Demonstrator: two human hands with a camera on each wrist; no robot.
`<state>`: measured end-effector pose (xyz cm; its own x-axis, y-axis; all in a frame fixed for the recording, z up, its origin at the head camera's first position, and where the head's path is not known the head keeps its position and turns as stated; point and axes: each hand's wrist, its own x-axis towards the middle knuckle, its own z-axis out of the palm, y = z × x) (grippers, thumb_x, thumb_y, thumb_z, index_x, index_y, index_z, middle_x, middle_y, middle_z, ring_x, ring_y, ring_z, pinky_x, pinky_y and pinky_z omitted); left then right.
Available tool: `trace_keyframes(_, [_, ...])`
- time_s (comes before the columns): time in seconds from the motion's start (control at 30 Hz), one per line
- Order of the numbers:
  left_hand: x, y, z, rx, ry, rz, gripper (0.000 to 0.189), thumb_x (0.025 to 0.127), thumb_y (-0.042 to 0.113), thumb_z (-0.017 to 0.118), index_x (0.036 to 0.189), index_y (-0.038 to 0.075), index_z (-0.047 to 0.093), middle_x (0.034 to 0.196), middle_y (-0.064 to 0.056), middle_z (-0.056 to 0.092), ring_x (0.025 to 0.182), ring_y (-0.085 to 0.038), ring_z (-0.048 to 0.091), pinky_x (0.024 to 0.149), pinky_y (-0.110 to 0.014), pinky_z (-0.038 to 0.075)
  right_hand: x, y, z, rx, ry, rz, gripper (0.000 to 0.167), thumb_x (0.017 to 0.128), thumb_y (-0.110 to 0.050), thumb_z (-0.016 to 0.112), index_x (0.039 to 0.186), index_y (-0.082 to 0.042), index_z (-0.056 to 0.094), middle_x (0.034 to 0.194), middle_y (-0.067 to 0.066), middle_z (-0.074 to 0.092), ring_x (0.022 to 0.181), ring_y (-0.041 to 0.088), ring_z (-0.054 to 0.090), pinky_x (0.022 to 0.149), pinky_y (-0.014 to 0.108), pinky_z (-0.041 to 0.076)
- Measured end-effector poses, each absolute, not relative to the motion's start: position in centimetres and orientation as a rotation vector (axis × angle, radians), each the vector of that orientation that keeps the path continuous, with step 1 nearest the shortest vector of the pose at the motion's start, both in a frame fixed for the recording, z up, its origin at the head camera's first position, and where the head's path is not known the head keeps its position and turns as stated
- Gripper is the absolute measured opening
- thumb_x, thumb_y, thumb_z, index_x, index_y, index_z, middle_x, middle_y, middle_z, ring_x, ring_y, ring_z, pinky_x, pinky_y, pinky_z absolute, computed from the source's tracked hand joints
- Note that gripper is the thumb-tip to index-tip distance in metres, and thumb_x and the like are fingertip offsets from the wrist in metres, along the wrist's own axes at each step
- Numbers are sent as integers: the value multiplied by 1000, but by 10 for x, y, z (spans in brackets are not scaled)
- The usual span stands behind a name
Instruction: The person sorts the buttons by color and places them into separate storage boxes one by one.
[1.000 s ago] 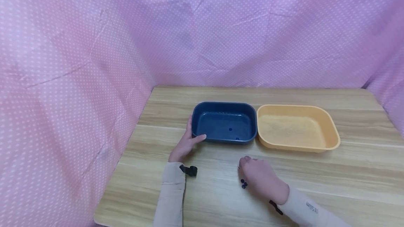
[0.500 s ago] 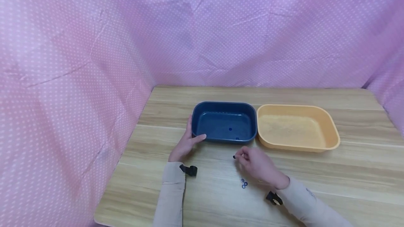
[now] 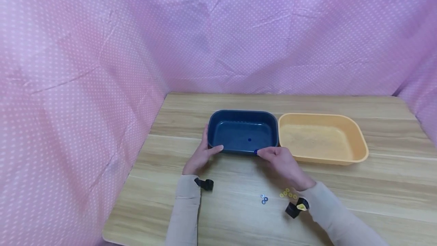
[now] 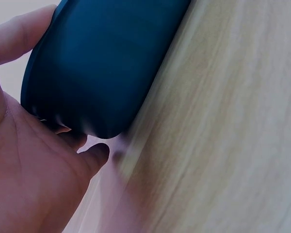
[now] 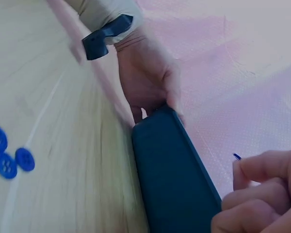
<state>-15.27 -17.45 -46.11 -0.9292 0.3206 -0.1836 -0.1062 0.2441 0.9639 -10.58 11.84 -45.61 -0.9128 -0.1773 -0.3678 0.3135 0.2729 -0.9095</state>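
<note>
My left hand [image 3: 199, 158] grips the left end of a dark blue plastic bin [image 3: 218, 150], thumb over the near rim and fingers along the side. Between thumb and fingertip, my right hand [image 3: 285, 166] pinches a small blue button [image 3: 255, 152] right at the bin's near rim. In the right wrist view only the edge of that button [image 5: 237, 156] shows above the fingertips. One dark blue button [image 3: 249, 139] lies on the bin's floor. Three blue buttons [image 5: 6, 165] with holes lie close together on the table.
A yellow bin [image 3: 324, 158] stands against the right side of the blue one. Several yellow buttons [image 3: 287, 193] lie on the wooden table [image 3: 232, 208] beside the right wrist's black strap. Pink dotted cloth [image 3: 218, 41] hangs behind and to the left.
My right hand has lifted a button off the table and moved up and forward to the blue bin's near rim, uncovering the yellow buttons. My left hand keeps its hold on the bin.
</note>
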Motion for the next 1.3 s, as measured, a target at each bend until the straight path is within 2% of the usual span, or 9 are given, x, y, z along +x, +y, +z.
trace_keyframes(0.1, [-153, -175, -461, 196, 2186, 1716, 106, 93, 27, 68, 153, 17, -19, 161, -2, -15, 147, -23, -5, 117, -48, 1, -108, 120, -455, 174, 2038, -1800, 44, 93, -44, 62, 118, -8, 68, 58, 1, 39, 57, 22, 42, 56, 28, 35])
trace_keyframes(0.23, [-152, -175, -460, 197, 2197, 1695, 105, 93, 28, 67, 153, 18, -19, 161, -2, -15, 147, -23, -4, 117, -48, 2, -111, 121, -451, 205, 1994, -1871, 48, 94, -44, 61, 124, -6, 63, 53, 0, 37, 46, 19, 38, 50, 26, 33])
trace_keyframes(0.4, [-152, -174, -460, 190, 2197, 1697, 103, 94, 27, 65, 153, 17, -19, 162, -3, -14, 147, -25, -4, 117, -50, 2, -114, 120, -446, 226, 2021, -1869, 55, 94, -47, 60, 129, -4, 60, 52, -1, 36, 45, 19, 37, 48, 25, 32])
trace_keyframes(0.67, [-151, -173, -460, 169, 2206, 1695, 104, 94, 27, 66, 154, 22, -18, 161, -1, -15, 147, -23, -7, 117, -49, 0, -118, 116, -444, 286, 1974, -1967, 55, 95, -45, 59, 130, -3, 59, 52, -4, 35, 45, 16, 36, 45, 24, 30])
trace_keyframes(0.87, [-151, -173, -461, 165, 2200, 1696, 101, 96, 20, 63, 153, 22, -19, 161, -1, -16, 147, -23, -8, 116, -49, -1, -118, 115, -443, 307, 1927, -2015, 54, 96, -44, 58, 133, -4, 58, 52, -4, 36, 46, 15, 36, 46, 24, 30])
trace_keyframes(1.13, [-151, -173, -463, 168, 2196, 1704, 100, 96, 19, 63, 153, 22, -19, 161, -1, -16, 147, -23, -8, 117, -49, -1, -122, 114, -445, 316, 1935, -2033, 54, 95, -46, 59, 125, 0, 60, 54, -4, 37, 48, 14, 38, 47, 23, 30])
trace_keyframes(1.3, [-152, -173, -463, 170, 2195, 1711, 100, 96, 20, 63, 154, 22, -19, 161, -1, -15, 147, -23, -7, 116, -49, -1, -122, 114, -446, 304, 1906, -2068, 54, 96, -45, 58, 127, -2, 59, 54, -5, 37, 47, 13, 37, 46, 22, 29])
